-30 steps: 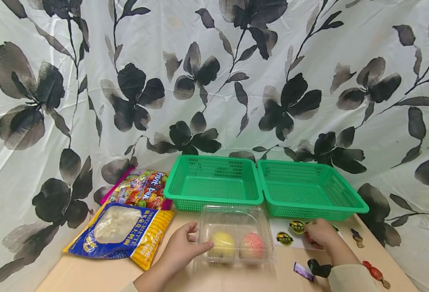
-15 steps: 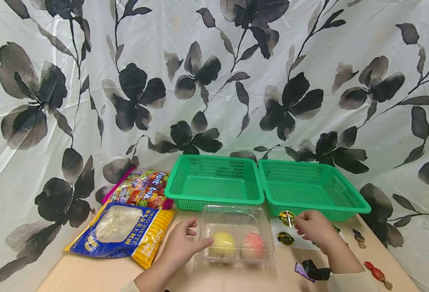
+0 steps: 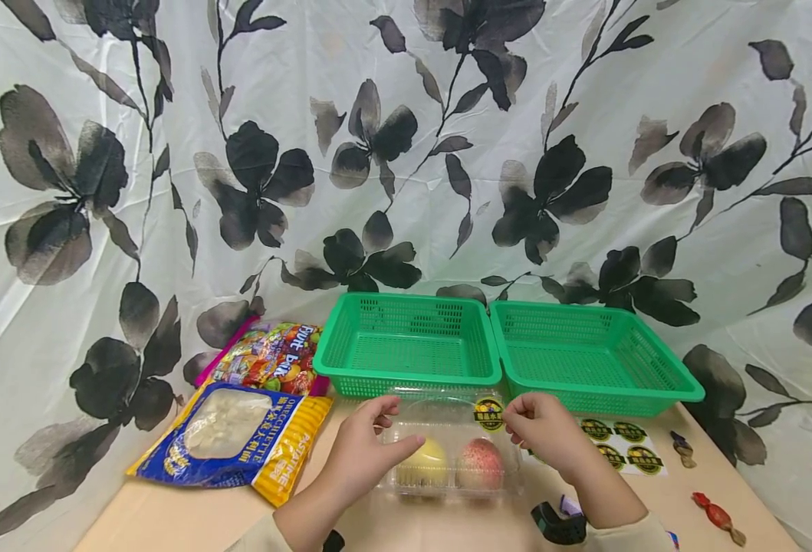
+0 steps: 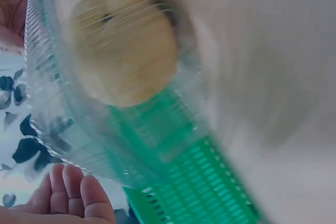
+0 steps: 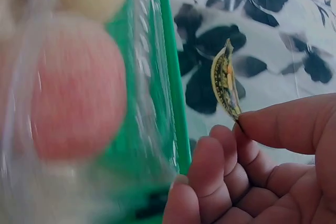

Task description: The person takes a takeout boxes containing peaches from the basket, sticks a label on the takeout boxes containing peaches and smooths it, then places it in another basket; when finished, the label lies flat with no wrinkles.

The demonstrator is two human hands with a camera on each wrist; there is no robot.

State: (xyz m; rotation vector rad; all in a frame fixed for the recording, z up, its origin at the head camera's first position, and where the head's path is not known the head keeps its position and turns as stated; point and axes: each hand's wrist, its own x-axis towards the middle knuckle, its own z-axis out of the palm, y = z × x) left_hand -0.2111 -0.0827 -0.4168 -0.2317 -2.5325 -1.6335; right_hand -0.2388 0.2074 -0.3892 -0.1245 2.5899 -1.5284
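Note:
A clear plastic clamshell box (image 3: pixel 440 420) stands closed on the table before me, with a yellow round fruit (image 3: pixel 423 463) and a pinkish-red one (image 3: pixel 481 464) inside. My right hand (image 3: pixel 545 431) pinches a black-and-gold oval sticker (image 3: pixel 488 414) by its edge, over the right part of the lid. In the right wrist view the sticker (image 5: pixel 224 83) curls upward from thumb and forefinger. At the box's left side is my left hand (image 3: pixel 367 454), its fingers loosely bent and thumb stretched over the lid. In the left wrist view the left hand (image 4: pixel 79 198) grips nothing.
Two green baskets (image 3: pixel 406 381) (image 3: pixel 599 395) stand behind the box. A pasta bag (image 3: pixel 233 437) and a candy bag (image 3: pixel 267 356) lie at left. At right are the sticker sheet (image 3: pixel 643 441), a red wrapped candy (image 3: pixel 718 515) and a dark one (image 3: pixel 682 448).
My right hand has peeled a sticker off the sheet and carried it left over the box lid. The left hand has shifted slightly right and up along the box.

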